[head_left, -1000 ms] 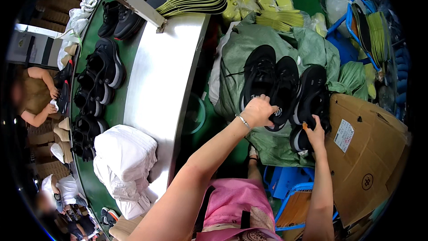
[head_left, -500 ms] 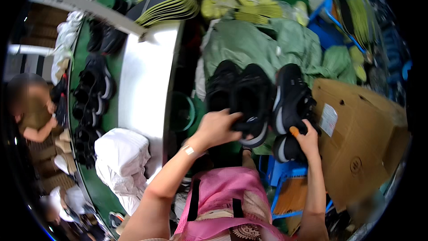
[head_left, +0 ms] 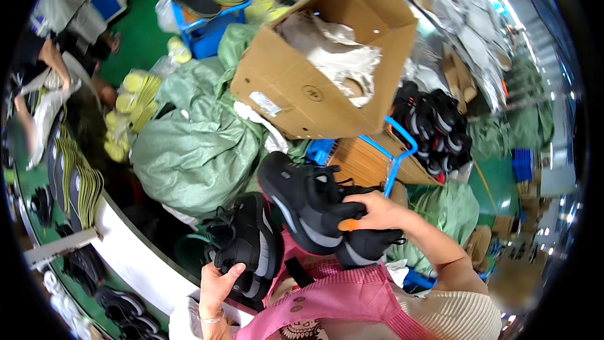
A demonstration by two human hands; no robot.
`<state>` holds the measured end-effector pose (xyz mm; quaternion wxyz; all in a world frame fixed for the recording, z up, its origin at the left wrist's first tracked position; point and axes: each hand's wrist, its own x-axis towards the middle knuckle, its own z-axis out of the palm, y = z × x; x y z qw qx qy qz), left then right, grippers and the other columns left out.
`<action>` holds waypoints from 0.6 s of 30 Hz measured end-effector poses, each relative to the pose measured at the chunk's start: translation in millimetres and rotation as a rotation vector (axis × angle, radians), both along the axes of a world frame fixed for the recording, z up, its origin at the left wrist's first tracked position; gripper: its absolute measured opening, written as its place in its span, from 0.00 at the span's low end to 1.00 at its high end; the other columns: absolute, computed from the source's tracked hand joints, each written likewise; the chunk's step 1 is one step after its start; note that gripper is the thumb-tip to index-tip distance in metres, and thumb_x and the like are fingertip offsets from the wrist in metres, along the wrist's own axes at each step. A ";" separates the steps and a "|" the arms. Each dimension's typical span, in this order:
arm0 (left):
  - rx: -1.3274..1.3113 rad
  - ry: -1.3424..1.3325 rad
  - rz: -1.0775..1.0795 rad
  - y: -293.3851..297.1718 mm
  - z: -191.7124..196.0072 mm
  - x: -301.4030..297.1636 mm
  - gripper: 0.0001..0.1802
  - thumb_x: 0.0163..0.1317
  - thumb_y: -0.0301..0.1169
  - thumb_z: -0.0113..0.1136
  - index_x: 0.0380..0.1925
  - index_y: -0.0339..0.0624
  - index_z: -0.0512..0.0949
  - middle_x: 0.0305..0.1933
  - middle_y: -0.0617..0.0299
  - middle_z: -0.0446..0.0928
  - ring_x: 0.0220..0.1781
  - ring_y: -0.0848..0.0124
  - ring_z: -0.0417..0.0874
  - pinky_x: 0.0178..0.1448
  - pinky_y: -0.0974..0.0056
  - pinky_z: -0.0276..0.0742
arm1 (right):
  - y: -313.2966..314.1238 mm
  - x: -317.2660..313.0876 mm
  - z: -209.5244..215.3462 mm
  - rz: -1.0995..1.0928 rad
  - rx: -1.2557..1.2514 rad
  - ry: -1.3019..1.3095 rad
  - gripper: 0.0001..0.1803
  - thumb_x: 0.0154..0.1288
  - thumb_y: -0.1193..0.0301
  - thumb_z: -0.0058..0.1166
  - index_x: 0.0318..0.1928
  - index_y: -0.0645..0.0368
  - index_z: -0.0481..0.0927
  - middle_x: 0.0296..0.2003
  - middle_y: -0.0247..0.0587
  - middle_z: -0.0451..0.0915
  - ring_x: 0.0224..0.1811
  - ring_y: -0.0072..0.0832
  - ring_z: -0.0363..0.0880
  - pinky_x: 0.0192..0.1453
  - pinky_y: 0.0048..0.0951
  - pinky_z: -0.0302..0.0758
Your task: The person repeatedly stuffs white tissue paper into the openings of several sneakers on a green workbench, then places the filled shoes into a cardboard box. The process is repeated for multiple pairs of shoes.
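Observation:
My left hand [head_left: 217,288] is closed on the heel end of black sneakers [head_left: 250,245] with grey-white soles, held in front of my pink apron [head_left: 352,283]. They overlap, so I cannot tell for sure how many it holds. My right hand [head_left: 375,211], an orange cover on one finger, grips a second lot by the heels: one black sneaker [head_left: 292,192] points up and left, and another black shoe [head_left: 365,247] hangs beneath my fingers. The two lots are side by side, close to my body.
An open cardboard box [head_left: 277,79] with white wrapping stands ahead, beside green sacks [head_left: 195,145]. A blue-framed crate [head_left: 396,154] and a heap of black shoes [head_left: 434,126] lie to the right. At left runs a white-edged bench [head_left: 135,245] with shoes and insoles; people sit beyond.
My view has swung right, bringing the cardboard box to the middle. Both hands now hold sneakers nearer my body; the left hand's sneakers have turned sideways.

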<state>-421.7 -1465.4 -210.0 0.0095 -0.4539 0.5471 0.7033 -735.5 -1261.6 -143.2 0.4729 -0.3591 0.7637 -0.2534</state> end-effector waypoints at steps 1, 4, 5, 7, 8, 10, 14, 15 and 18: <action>-0.022 0.060 -0.047 -3.6 11.1 -4.1 0.16 0.52 0.30 0.70 0.38 0.31 0.79 0.34 0.66 0.81 0.34 0.79 0.76 0.41 0.71 0.73 | 19.8 3.8 15.5 -0.033 0.018 0.056 0.24 0.53 0.55 0.65 0.43 0.59 0.78 0.31 0.44 0.81 0.33 0.34 0.80 0.40 0.31 0.74; -0.092 0.247 -0.073 -10.9 50.1 -14.6 0.21 0.48 0.29 0.73 0.40 0.31 0.77 0.37 0.62 0.80 0.38 0.76 0.77 0.45 0.70 0.74 | 78.6 10.7 38.7 -0.241 0.017 0.084 0.23 0.52 0.56 0.66 0.43 0.59 0.79 0.30 0.41 0.81 0.32 0.25 0.78 0.39 0.27 0.73; -0.103 0.286 -0.029 -13.8 64.3 -17.1 0.23 0.46 0.29 0.74 0.41 0.30 0.76 0.38 0.61 0.79 0.40 0.75 0.78 0.46 0.70 0.74 | 94.9 13.7 41.0 -0.336 0.000 0.071 0.23 0.52 0.57 0.66 0.43 0.59 0.79 0.30 0.40 0.80 0.32 0.23 0.77 0.39 0.26 0.73; -0.102 0.300 0.032 -16.5 85.3 -16.5 0.30 0.42 0.29 0.76 0.45 0.30 0.73 0.41 0.59 0.78 0.44 0.72 0.77 0.49 0.68 0.73 | 126.0 15.7 42.1 -0.497 0.007 0.155 0.24 0.51 0.57 0.67 0.44 0.60 0.79 0.30 0.36 0.80 0.32 0.20 0.76 0.39 0.24 0.73; -0.095 0.289 0.060 -18.5 93.0 -11.7 0.35 0.39 0.29 0.78 0.48 0.30 0.70 0.43 0.58 0.77 0.46 0.71 0.77 0.50 0.68 0.73 | 137.8 12.6 41.0 -0.580 0.039 0.048 0.24 0.52 0.60 0.66 0.47 0.61 0.79 0.32 0.36 0.81 0.33 0.18 0.76 0.39 0.23 0.73; -0.098 0.314 -0.087 -46.4 80.2 5.4 0.40 0.35 0.30 0.79 0.49 0.29 0.68 0.44 0.57 0.76 0.46 0.68 0.77 0.49 0.68 0.72 | 165.4 10.4 35.1 -0.752 0.001 0.044 0.22 0.54 0.64 0.65 0.48 0.62 0.79 0.34 0.33 0.81 0.34 0.16 0.75 0.40 0.21 0.73; -0.005 0.256 -0.210 -35.8 79.4 -58.6 0.35 0.39 0.29 0.76 0.48 0.31 0.70 0.44 0.59 0.76 0.45 0.70 0.77 0.49 0.67 0.73 | 199.5 -12.4 39.6 -1.005 -0.030 0.046 0.18 0.55 0.68 0.64 0.45 0.61 0.80 0.33 0.29 0.81 0.34 0.15 0.75 0.39 0.20 0.72; 0.024 0.247 -0.223 -25.3 80.3 -80.2 0.34 0.40 0.28 0.75 0.48 0.31 0.71 0.44 0.59 0.76 0.45 0.70 0.77 0.49 0.67 0.73 | 208.4 -21.0 41.5 -1.038 -0.059 0.069 0.17 0.55 0.68 0.64 0.44 0.62 0.80 0.32 0.29 0.81 0.33 0.14 0.75 0.38 0.19 0.72; 0.098 0.243 -0.287 20.3 80.9 -158.6 0.30 0.42 0.28 0.72 0.47 0.33 0.72 0.43 0.61 0.77 0.44 0.71 0.77 0.48 0.66 0.74 | 245.9 -55.2 54.4 -1.131 -0.102 0.142 0.16 0.54 0.69 0.64 0.43 0.62 0.80 0.31 0.29 0.81 0.32 0.15 0.75 0.37 0.20 0.72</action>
